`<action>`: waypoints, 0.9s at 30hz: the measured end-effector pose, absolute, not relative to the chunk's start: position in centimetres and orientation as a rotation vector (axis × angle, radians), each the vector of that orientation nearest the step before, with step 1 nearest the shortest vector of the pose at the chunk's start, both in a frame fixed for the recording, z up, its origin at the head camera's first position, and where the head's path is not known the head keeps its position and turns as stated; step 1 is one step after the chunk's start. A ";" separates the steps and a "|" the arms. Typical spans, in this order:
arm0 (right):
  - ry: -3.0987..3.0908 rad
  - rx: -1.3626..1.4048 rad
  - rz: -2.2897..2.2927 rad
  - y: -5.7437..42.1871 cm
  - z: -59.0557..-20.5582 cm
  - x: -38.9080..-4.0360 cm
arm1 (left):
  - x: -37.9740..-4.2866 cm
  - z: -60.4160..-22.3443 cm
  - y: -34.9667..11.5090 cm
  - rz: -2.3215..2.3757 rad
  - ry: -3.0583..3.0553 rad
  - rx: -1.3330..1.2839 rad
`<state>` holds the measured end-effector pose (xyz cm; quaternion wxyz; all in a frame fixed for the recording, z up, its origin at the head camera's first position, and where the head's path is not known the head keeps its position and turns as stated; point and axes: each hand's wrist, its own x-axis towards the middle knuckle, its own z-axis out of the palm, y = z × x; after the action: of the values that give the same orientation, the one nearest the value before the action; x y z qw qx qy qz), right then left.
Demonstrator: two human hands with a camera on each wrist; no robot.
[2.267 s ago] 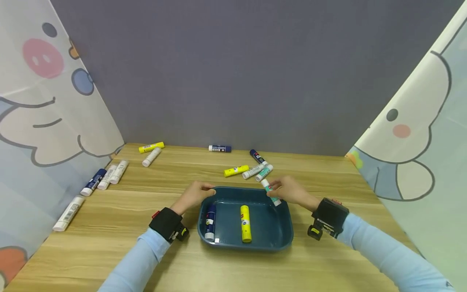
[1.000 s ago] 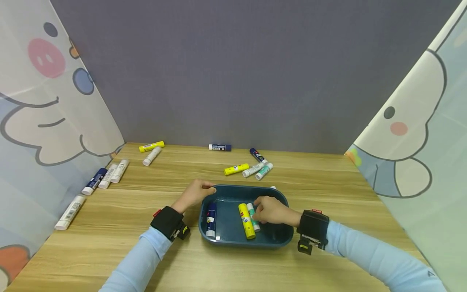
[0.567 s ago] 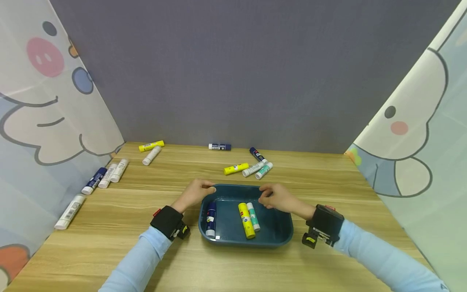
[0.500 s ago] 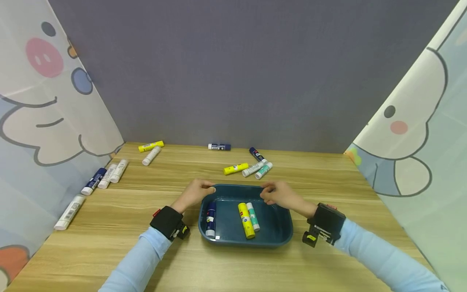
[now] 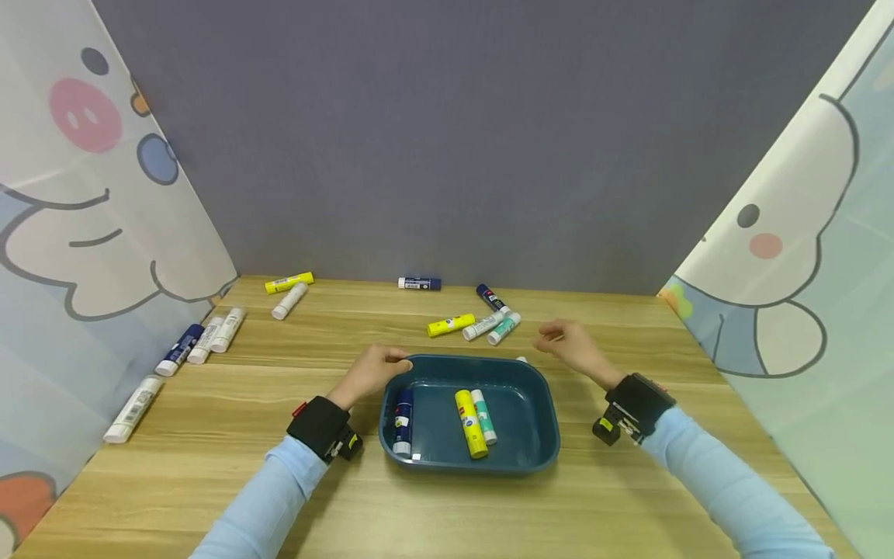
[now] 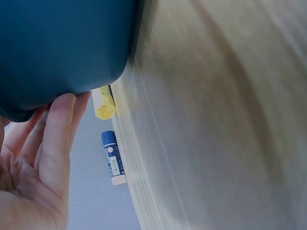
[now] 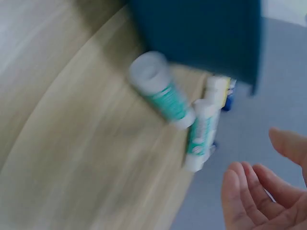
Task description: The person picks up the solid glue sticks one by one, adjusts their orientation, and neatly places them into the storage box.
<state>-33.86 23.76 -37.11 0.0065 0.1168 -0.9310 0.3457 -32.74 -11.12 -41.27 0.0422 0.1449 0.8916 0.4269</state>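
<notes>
My left hand (image 5: 373, 369) grips the rim of a dark teal tray (image 5: 482, 466) at its back left corner; its fingers lie against the outer wall in the left wrist view. Inside the tray are a navy glue stick (image 5: 403, 423), a yellow glue stick (image 5: 471, 424) and a green-and-white glue stick (image 5: 484, 417), the last two side by side. My right hand (image 5: 573, 347) hovers beyond the tray's back right corner, holding nothing, thumb apart from fingers. Close behind the tray lies another green-and-white glue stick (image 7: 163, 91), mostly hidden in the head view.
Behind the tray lie a yellow glue stick (image 5: 450, 324), a white one (image 5: 483, 325), a green-and-white one (image 5: 504, 329) and navy ones (image 5: 492, 298). Several more, including a large white one (image 5: 133, 409), lie at the left. A grey panel (image 5: 447, 140) stands at the back.
My right hand set a green-and-white glue stick beside the yellow one in the tray, let go, and moved up and right out of the tray. The left hand stayed on the rim.
</notes>
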 end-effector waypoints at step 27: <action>-3.107 0.511 0.864 23.1 -41.4 -34.8 | -32.7 -41.4 -10.9 1.308 2.721 0.384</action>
<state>-34.83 23.13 -41.43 -0.0616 0.1562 -0.9497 0.2642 -32.74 -10.92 -41.37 0.0494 0.1260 0.8930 0.4292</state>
